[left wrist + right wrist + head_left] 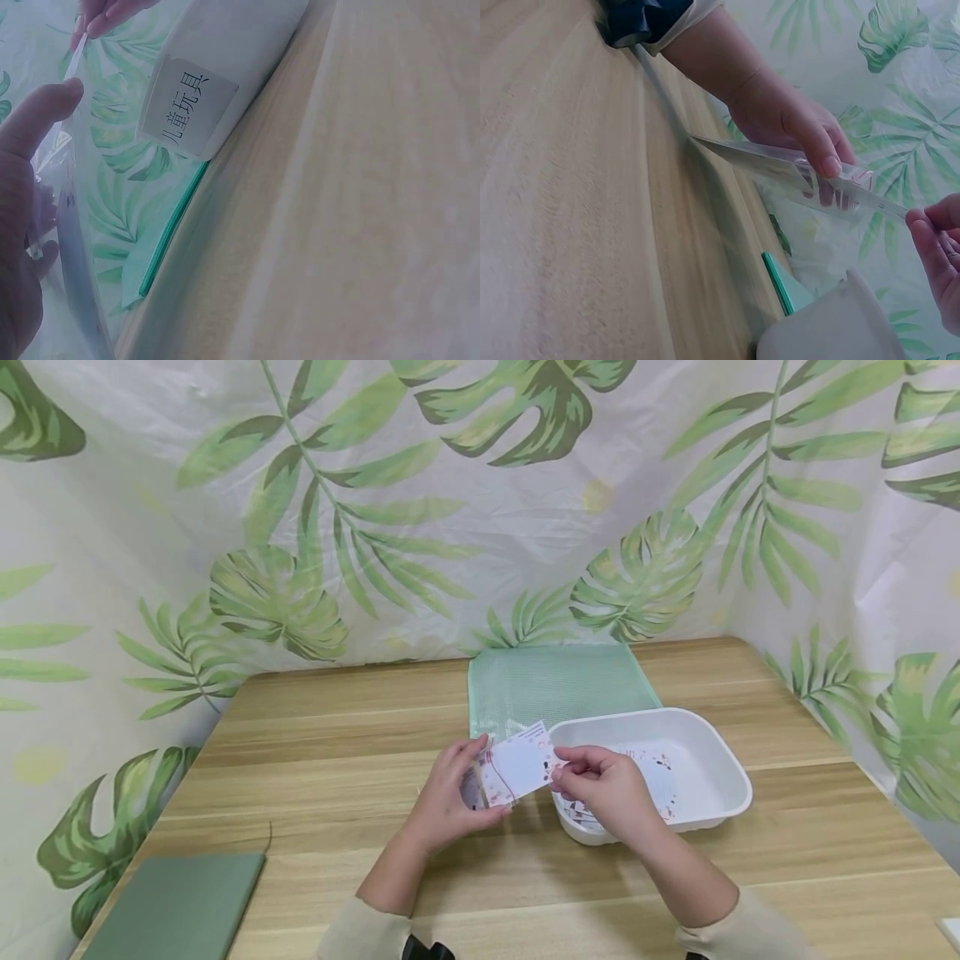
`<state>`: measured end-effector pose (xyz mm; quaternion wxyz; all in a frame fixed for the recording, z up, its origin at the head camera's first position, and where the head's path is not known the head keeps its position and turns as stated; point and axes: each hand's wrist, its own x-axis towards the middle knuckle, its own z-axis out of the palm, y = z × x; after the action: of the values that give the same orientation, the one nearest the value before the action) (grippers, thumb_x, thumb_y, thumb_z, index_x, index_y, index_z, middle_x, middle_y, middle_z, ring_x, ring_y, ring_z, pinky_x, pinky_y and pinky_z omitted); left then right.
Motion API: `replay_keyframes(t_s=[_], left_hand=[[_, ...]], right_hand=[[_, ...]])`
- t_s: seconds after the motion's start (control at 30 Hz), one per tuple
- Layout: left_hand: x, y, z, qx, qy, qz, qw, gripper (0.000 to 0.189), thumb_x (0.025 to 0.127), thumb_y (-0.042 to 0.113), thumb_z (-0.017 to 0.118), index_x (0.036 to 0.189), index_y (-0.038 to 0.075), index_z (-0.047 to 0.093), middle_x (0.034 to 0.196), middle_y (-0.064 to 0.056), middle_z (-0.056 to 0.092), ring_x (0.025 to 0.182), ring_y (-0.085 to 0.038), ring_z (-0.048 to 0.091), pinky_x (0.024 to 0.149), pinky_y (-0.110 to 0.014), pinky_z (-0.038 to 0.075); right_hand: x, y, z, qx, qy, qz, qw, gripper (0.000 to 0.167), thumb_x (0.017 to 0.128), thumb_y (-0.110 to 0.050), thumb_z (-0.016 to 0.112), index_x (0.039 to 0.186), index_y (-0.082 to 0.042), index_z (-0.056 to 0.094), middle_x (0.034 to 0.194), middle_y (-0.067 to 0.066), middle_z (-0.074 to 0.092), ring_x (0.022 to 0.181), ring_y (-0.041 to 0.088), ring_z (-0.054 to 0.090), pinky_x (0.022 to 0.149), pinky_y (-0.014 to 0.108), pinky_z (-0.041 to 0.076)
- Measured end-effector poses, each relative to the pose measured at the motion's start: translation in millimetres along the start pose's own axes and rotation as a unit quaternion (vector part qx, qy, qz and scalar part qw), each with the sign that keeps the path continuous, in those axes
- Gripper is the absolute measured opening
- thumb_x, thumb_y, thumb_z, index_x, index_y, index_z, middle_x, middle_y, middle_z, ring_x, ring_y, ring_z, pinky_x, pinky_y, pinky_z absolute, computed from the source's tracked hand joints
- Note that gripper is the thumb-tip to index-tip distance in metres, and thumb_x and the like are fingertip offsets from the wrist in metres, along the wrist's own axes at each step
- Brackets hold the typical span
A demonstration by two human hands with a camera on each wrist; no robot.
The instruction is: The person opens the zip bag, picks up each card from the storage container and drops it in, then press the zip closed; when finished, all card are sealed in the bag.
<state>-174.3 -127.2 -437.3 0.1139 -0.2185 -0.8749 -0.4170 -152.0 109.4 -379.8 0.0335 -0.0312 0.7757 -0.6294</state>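
Observation:
My left hand (pixel 447 797) grips a clear plastic bag (pixel 769 166) from its sides, thumb across the near face and fingers behind. A white card (pixel 519 762) with a small reddish print along its border reaches out of the bag's mouth. Its right end is pinched between thumb and fingers of my right hand (pixel 611 789), which is held over the left side of a white plastic basin (pixel 723 760). More printed cards (pixel 658 781) lie inside the basin, partly hidden by the right hand. Bag and card are held above the wooden table (pixel 330 768).
Behind the basin lies a pale green mesh pouch (pixel 558 681). A flat grey-green folder (pixel 176 902) rests at the table's near left. The basin bears a label (pixel 187 105) with Chinese characters. Leaf-printed cloth (pixel 517 543) hangs behind the table.

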Motion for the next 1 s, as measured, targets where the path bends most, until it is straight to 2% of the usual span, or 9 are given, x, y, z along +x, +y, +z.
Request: replay_keyframes(t_s=[0.13,0.33,0.57,0.63,0.8,0.87,1.0], left_hand=[[0.0,-2.2,0.5,0.009,0.008,0.016,0.9998,0.094,0.062,0.032,0.087,0.144,0.008,0.048,0.134,-0.014,0.053,0.121,-0.029,0.049,0.097,-0.046,0.044],[0.2,-2.6,0.6,0.011,0.01,0.015,0.9998,0.093,0.064,0.033,0.085,0.144,0.007,0.047,0.136,-0.015,0.052,0.123,-0.03,0.048,0.097,-0.048,0.044],[0.2,-3.1,0.7,0.011,0.018,0.024,0.9995,0.091,0.064,0.031,0.084,0.143,0.005,0.048,0.134,-0.014,0.053,0.119,-0.027,0.049,0.094,-0.042,0.046],[0.3,-3.8,0.9,0.012,0.02,0.03,0.9993,0.09,0.064,0.031,0.084,0.142,0.005,0.049,0.134,-0.014,0.053,0.12,-0.028,0.049,0.093,-0.041,0.047],[0.5,-4.5,1.2,0.013,0.02,0.033,0.9992,0.09,0.064,0.03,0.085,0.142,0.005,0.049,0.133,-0.015,0.054,0.122,-0.031,0.049,0.092,-0.042,0.047],[0.6,-4.3,1.1,0.013,0.019,0.033,0.9992,0.09,0.064,0.029,0.085,0.142,0.005,0.049,0.133,-0.014,0.054,0.122,-0.031,0.049,0.092,-0.042,0.048],[1.0,-4.4,1.2,0.012,0.018,0.037,0.9991,0.09,0.064,0.028,0.085,0.142,0.004,0.049,0.132,-0.014,0.054,0.122,-0.029,0.049,0.091,-0.04,0.049]], right_hand=[[-0.1,1.3,5.6,-0.003,0.002,0.0,1.0,0.034,0.085,-0.005,0.07,0.117,0.005,0.066,0.083,0.008,0.068,0.072,0.009,0.069,0.069,0.021,0.057],[-0.5,2.6,12.4,0.002,-0.003,0.001,1.0,0.033,0.085,-0.003,0.069,0.116,0.007,0.066,0.084,0.01,0.069,0.076,0.015,0.071,0.069,0.023,0.058],[2.3,7.3,20.6,0.006,-0.009,-0.001,0.9999,0.032,0.084,-0.002,0.07,0.115,0.006,0.068,0.082,0.009,0.07,0.072,0.011,0.068,0.069,0.024,0.058],[3.1,9.8,23.4,0.007,-0.017,-0.007,0.9998,0.032,0.084,-0.002,0.07,0.115,0.007,0.068,0.083,0.011,0.071,0.072,0.01,0.069,0.071,0.028,0.059],[5.2,15.1,29.5,0.002,-0.052,-0.028,0.9982,0.032,0.087,-0.005,0.069,0.115,0.01,0.066,0.091,0.02,0.073,0.079,0.02,0.073,0.074,0.033,0.059],[6.5,16.3,31.5,-0.01,-0.068,-0.029,0.9972,0.031,0.088,-0.006,0.068,0.115,0.009,0.066,0.092,0.021,0.073,0.08,0.024,0.073,0.072,0.029,0.059],[10.0,17.7,34.5,-0.031,-0.095,-0.031,0.9945,0.03,0.089,-0.008,0.068,0.115,0.008,0.067,0.089,0.018,0.074,0.077,0.019,0.072,0.068,0.022,0.057]])
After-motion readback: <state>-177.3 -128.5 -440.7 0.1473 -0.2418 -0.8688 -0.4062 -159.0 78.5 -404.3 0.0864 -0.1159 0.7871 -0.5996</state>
